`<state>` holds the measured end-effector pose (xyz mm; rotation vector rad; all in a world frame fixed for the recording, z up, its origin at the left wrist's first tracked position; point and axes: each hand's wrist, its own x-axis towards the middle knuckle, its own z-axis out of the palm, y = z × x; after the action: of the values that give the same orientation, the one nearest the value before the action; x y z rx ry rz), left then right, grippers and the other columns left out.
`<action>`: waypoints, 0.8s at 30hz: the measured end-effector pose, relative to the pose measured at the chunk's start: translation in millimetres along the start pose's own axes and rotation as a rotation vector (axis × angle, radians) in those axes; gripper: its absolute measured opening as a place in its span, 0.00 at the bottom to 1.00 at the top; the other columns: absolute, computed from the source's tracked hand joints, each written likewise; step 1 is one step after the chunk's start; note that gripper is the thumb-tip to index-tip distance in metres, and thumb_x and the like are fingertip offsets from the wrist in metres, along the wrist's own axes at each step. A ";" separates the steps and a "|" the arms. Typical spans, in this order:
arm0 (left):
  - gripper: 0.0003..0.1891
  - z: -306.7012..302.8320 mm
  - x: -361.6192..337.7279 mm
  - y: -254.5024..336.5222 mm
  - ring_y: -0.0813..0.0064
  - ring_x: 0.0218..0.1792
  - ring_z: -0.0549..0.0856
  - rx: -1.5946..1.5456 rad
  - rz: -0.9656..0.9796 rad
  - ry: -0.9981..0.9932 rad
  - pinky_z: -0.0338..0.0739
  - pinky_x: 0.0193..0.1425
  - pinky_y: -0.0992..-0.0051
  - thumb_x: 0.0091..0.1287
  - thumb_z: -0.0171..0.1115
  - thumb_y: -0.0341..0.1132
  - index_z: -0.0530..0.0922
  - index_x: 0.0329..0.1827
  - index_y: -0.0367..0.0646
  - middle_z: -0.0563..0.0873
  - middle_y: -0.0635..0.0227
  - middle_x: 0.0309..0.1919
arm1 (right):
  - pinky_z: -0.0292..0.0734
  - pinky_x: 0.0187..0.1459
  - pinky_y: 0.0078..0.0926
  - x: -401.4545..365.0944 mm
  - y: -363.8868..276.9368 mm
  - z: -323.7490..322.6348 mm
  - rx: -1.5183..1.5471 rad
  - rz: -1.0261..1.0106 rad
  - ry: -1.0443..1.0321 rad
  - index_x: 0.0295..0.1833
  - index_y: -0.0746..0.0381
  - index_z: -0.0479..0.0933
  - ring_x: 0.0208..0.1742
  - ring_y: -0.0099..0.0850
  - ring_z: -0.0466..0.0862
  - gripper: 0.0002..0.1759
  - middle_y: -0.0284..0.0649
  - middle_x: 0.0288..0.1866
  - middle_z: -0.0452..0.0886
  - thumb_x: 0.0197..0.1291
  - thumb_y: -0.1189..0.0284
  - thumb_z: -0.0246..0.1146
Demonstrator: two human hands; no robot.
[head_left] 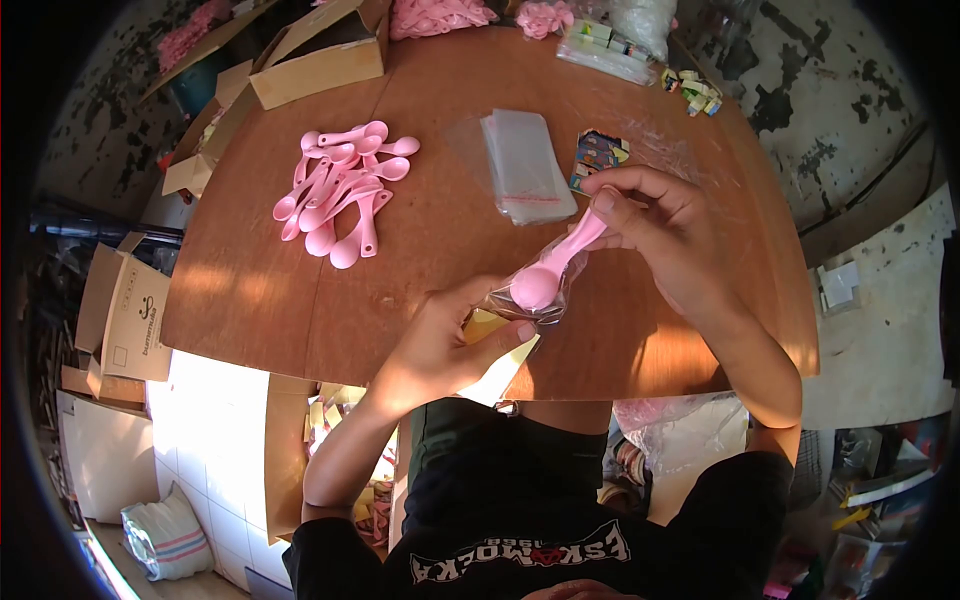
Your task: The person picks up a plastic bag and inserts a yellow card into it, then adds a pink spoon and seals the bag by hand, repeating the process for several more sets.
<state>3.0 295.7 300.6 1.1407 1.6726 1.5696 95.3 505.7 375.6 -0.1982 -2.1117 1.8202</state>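
Hands share one piece: the left hand (pixel 448 340) pinches the bottom of a clear bag (pixel 545 310), seemingly to steady it, while the right hand (pixel 660 235) grips the handle of a pink spoon (pixel 558 264) whose bowl sits inside, between both hands. Just beyond the right hand lies a stack of empty bags (pixel 525 165). A spoon heap (pixel 340 190) lies farther out past the left hand on the worktop (pixel 450 90).

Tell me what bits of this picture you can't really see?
Head view only:
- Handle end of the pink spoon: covered by fingers of the right hand.
- Mouth of the clear bag: hidden there too.
- Print on the colourful card: too small.
- Inside of the cardboard box: cut off by the top edge.
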 end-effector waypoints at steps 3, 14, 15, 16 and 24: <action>0.13 4.2 3.9 -11.1 0.87 0.40 0.81 -0.040 0.082 0.044 0.77 0.45 0.79 0.66 0.68 0.31 0.81 0.51 0.35 0.88 0.68 0.36 | 0.84 0.45 0.21 -0.7 -0.8 7.3 -0.026 -0.009 -0.001 0.52 0.69 0.80 0.42 0.24 0.85 0.13 0.39 0.42 0.83 0.66 0.73 0.64; 0.14 14.6 14.7 -5.4 0.86 0.44 0.80 -0.286 0.142 0.085 0.76 0.48 0.80 0.69 0.65 0.31 0.78 0.54 0.33 0.87 0.69 0.41 | 0.77 0.55 0.23 -5.5 12.2 19.2 -0.136 -0.228 -0.107 0.44 0.68 0.79 0.53 0.24 0.80 0.09 0.43 0.52 0.79 0.60 0.78 0.69; 0.15 14.7 14.0 -6.0 0.85 0.45 0.81 -0.334 0.115 0.050 0.76 0.49 0.80 0.69 0.65 0.31 0.78 0.55 0.33 0.87 0.68 0.42 | 0.77 0.55 0.23 -7.4 6.6 18.7 -0.137 -0.229 -0.108 0.44 0.68 0.79 0.53 0.24 0.80 0.09 0.43 0.52 0.79 0.60 0.78 0.69; 0.15 15.5 14.0 -5.7 0.85 0.45 0.81 -0.335 0.116 0.050 0.76 0.49 0.80 0.69 0.65 0.31 0.78 0.55 0.33 0.87 0.68 0.42 | 0.77 0.55 0.23 -9.4 -3.6 17.4 -0.135 -0.093 -0.137 0.44 0.68 0.79 0.54 0.25 0.79 0.09 0.45 0.54 0.78 0.60 0.79 0.69; 0.14 18.6 14.2 -7.9 0.86 0.41 0.82 -0.201 0.200 0.097 0.77 0.47 0.79 0.69 0.66 0.31 0.78 0.53 0.33 0.88 0.68 0.37 | 0.78 0.50 0.21 -3.7 -20.5 9.1 -0.180 -0.301 0.013 0.42 0.69 0.80 0.45 0.21 0.82 0.07 0.39 0.44 0.82 0.59 0.78 0.69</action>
<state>10.7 317.7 292.2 1.1712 1.4561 1.8985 98.0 492.6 393.9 0.0621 -2.1612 1.4563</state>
